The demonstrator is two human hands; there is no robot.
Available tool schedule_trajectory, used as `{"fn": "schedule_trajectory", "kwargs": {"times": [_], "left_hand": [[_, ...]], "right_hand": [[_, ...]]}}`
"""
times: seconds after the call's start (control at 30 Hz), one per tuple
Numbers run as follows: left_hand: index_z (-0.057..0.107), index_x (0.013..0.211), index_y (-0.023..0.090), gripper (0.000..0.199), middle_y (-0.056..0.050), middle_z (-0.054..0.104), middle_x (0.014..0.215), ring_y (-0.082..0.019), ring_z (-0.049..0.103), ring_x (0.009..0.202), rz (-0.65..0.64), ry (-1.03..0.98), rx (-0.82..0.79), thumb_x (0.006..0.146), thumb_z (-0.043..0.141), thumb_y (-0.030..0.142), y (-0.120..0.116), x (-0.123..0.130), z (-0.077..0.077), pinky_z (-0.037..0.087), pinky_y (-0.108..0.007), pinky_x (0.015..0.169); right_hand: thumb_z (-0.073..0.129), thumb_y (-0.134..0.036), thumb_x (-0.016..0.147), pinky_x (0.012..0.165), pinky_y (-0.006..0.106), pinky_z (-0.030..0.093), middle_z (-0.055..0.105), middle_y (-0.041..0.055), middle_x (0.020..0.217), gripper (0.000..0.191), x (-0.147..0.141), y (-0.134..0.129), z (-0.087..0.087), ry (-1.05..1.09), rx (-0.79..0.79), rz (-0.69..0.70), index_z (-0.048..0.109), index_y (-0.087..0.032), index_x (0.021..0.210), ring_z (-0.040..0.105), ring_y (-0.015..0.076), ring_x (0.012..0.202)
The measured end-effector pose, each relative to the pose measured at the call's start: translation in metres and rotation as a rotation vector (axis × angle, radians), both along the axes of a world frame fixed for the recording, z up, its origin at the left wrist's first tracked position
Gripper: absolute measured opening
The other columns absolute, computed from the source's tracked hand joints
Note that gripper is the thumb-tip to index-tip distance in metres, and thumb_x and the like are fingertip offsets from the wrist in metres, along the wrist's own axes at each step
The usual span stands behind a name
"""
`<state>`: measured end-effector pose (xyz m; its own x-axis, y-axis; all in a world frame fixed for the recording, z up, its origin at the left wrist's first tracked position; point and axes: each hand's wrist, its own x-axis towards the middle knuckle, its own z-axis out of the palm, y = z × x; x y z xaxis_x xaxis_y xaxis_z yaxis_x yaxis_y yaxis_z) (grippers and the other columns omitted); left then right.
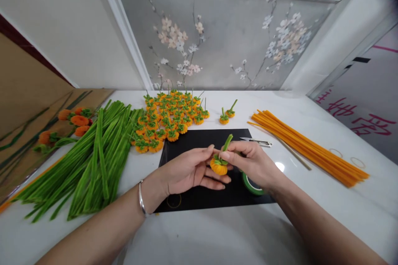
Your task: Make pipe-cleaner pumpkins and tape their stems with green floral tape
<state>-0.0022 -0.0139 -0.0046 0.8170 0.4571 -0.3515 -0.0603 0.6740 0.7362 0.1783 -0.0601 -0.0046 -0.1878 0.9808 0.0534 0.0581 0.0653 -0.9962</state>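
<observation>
Currently, the orange pumpkin (219, 167) is hanging over the black mat (202, 202), its green stem (228, 142) tilting up toward the right hand (253, 159), which is pinching near the stem's base, while the left hand (194, 167) is cradling it, fingers loosely open.

Floral wall panel (222, 41), red writing (342, 108)

homelike craft spot: blossom wall panel (226, 37), pipe cleaners (311, 148)

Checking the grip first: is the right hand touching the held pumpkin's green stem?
Touching. The head view shows the right hand's thumb and finger closed about the green stem, just above the pumpkin.
</observation>
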Motion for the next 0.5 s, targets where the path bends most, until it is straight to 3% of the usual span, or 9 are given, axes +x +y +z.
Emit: {"fn": "schedule_trajectory", "kwargs": {"times": [0.07,0.2,0.43,0.5], "left_hand": [[0.061,0.098,0.014,0.026,-0.007,0.064,0.091,-0.016,0.068,0.076,-0.016,0.003,0.011,0.084,0.062,0.036,-0.001,0.000,0.000,0.055,-0.027,0.069],[0.060,0.097,0.015,0.025,-0.001,0.061,0.090,-0.012,0.065,0.080,0.129,0.087,0.209,0.076,0.072,0.022,-0.003,0.002,0.000,0.052,-0.026,0.079],[0.053,0.083,0.018,0.025,0.001,0.054,0.085,-0.012,0.053,0.076,0.355,0.330,0.899,0.069,0.074,0.020,-0.012,0.012,-0.006,0.046,-0.026,0.072],[0.052,0.082,0.019,0.027,0.000,0.052,0.089,-0.013,0.051,0.079,0.397,0.342,0.998,0.069,0.075,0.022,-0.015,0.013,-0.005,0.046,-0.026,0.074]], "right_hand": [[0.063,-0.039,0.082,0.055,0.023,0.043,0.059,-0.0014,0.065,0.025,-0.001,0.000,-0.001,-0.006,0.014,-0.030,0.064,-0.017,0.070,0.050,0.0101,0.057],[0.060,-0.033,0.084,0.057,0.022,0.042,0.060,-0.0010,0.065,0.020,-0.002,-0.001,-0.003,-0.249,0.161,-0.174,0.064,-0.018,0.071,0.052,0.0117,0.061],[0.055,-0.037,0.086,0.050,0.023,0.038,0.057,-0.0004,0.064,0.023,-0.007,-0.003,-0.007,-0.365,0.151,-0.329,0.064,-0.018,0.075,0.047,0.0122,0.056],[0.056,-0.037,0.085,0.053,0.023,0.039,0.058,0.0001,0.065,0.024,-0.007,-0.003,-0.005,-0.311,0.145,-0.320,0.064,-0.018,0.074,0.048,0.0127,0.058]]}}
